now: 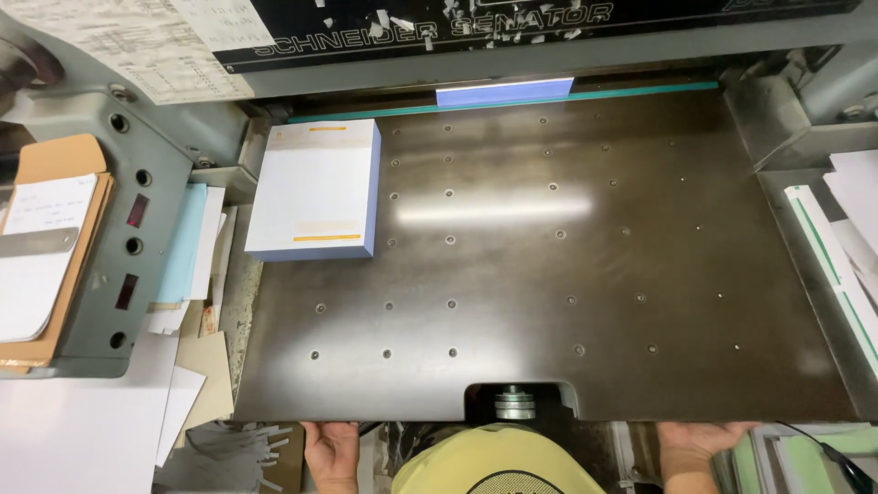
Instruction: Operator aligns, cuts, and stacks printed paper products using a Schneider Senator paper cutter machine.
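Observation:
My left hand (332,453) is under the front edge of a dark metal cutter table (549,274), at the lower left; its fingers are hidden beneath the edge. My right hand (695,446) is at the same edge on the lower right, fingers also hidden under the table. A thick stack of white sheets with orange bars (315,187) lies on the table's far left, against the side wall. A second stack with a blue face (504,91) sits under the clamp at the back.
The table has several small round air holes. A grey control panel with buttons (128,229) stands on the left, with a clipboard and papers (41,256) beside it. Paper strips (229,448) lie at lower left. White and green sheets (837,256) lie on the right.

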